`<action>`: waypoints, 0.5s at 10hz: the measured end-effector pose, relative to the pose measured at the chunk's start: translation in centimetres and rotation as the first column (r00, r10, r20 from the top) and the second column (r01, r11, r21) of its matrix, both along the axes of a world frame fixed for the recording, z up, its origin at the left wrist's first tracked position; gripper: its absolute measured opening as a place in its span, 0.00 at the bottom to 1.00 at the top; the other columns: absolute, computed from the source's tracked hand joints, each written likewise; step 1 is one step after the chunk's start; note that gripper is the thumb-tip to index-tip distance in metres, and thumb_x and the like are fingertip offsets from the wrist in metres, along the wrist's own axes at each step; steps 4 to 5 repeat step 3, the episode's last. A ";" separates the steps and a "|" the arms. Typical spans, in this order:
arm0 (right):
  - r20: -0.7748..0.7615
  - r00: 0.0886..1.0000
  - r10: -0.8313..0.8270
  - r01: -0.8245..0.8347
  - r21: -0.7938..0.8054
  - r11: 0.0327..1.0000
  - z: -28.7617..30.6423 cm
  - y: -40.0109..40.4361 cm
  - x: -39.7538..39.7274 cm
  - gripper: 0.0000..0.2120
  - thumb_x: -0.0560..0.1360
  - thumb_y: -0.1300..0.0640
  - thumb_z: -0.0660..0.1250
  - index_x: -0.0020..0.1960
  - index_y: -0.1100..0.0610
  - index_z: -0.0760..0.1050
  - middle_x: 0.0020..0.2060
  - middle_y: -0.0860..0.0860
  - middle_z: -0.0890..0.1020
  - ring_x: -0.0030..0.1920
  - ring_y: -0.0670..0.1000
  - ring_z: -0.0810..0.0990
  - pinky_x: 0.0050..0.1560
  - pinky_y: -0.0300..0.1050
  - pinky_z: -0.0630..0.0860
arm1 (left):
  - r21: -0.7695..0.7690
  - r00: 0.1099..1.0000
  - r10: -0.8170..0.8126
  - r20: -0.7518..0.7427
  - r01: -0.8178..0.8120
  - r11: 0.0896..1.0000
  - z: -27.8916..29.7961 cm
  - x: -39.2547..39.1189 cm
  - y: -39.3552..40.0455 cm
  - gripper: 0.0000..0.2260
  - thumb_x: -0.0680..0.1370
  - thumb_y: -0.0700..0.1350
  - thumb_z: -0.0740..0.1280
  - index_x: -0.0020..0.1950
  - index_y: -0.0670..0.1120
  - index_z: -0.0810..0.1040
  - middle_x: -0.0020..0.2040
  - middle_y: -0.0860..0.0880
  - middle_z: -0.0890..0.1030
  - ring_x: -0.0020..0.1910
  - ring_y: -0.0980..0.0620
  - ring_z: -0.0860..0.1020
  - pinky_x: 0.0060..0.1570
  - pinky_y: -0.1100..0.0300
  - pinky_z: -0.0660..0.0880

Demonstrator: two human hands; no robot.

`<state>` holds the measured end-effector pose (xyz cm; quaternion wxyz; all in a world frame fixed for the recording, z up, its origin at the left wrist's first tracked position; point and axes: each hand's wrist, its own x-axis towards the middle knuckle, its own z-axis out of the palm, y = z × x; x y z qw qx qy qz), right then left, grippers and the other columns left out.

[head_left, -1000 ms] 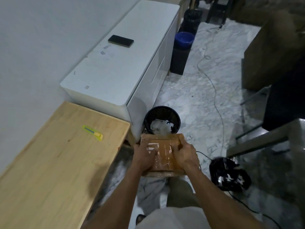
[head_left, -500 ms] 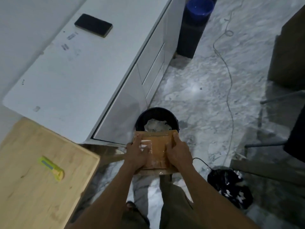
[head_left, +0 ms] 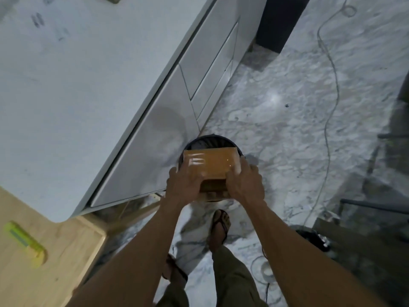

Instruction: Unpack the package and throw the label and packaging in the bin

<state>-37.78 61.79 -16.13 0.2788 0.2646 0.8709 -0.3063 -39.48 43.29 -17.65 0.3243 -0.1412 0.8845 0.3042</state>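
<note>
Legs: olive trousers at bottom centre, right foot (head_left: 219,227) in a dark flip-flop on the marble floor (head_left: 287,120), left foot (head_left: 174,271) lower, partly under the left forearm.
Bench: light wooden bench (head_left: 66,251) at lower left; yellow-green box cutter (head_left: 25,242) lies flat near its left edge, blurred.
Forearms: both bare, reaching forward from the bottom edge and converging over the bin.
Left hand: left hand (head_left: 184,185) grips the near left side of the cardboard box (head_left: 210,165), fingers curled over the top face, thumb side hidden.
Right hand: right hand (head_left: 245,185) grips the near right side of the same box, fingers wrapped round the right edge, back of the hand up.
Box: brown, shiny tape on top with glare near its left; near flap looks open, showing a darker inside. Held roughly level, directly above the bin, covering most of its mouth. Whether it touches the rim: cannot tell.
Bin: round black bin (head_left: 212,138) on the floor, only the far rim and a little of the inner wall visible past the box; stands just beside the cabinet's near corner.
Cabinet: white cabinet (head_left: 77,85) fills upper left, drawer fronts facing the floor, faint marks on top.
Floor items: thin cable (head_left: 332,85) snakes down the right side; dark bag (head_left: 314,238) near the right forearm.
Far: dark upright object (head_left: 278,21) at top centre against the cabinet end, top cut off.
</note>
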 end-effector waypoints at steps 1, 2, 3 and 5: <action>-0.026 0.999 -0.022 0.021 -0.041 0.999 -0.3 0.3 -0.7 0.32 0.78 0.39 0.57 0.77 0.53 0.58 0.71 0.60 0.68 0.68 0.63 0.70 0.64 0.61 0.71 | 0.039 0.998 -0.011 -0.057 0.013 0.999 0.1 -0.3 0.3 0.33 0.77 0.65 0.61 0.79 0.56 0.60 0.53 0.40 0.80 0.48 0.41 0.80 0.43 0.52 0.76; -0.025 0.998 -0.066 0.063 -0.100 0.993 0.2 0.3 -0.9 0.32 0.79 0.42 0.59 0.77 0.57 0.60 0.72 0.59 0.69 0.71 0.60 0.68 0.67 0.55 0.69 | 0.029 0.999 0.001 -0.040 0.000 1.000 0.9 -0.1 0.6 0.33 0.79 0.62 0.62 0.80 0.49 0.61 0.68 0.39 0.75 0.64 0.39 0.75 0.59 0.44 0.75; -0.064 0.993 -0.098 0.090 -0.115 0.989 0.5 0.2 -1.2 0.30 0.79 0.45 0.61 0.76 0.59 0.62 0.71 0.60 0.70 0.71 0.59 0.68 0.68 0.51 0.67 | -0.007 0.998 0.053 -0.014 -0.053 0.999 1.8 -0.1 1.5 0.34 0.80 0.60 0.63 0.82 0.50 0.56 0.78 0.43 0.65 0.76 0.41 0.65 0.72 0.45 0.65; -0.064 0.993 -0.098 0.090 -0.115 0.989 0.5 0.2 -1.2 0.30 0.79 0.45 0.61 0.76 0.59 0.62 0.71 0.60 0.70 0.71 0.59 0.68 0.68 0.51 0.67 | -0.007 0.998 0.053 -0.014 -0.053 0.999 1.8 -0.1 1.5 0.34 0.80 0.60 0.63 0.82 0.50 0.56 0.78 0.43 0.65 0.76 0.41 0.65 0.72 0.45 0.65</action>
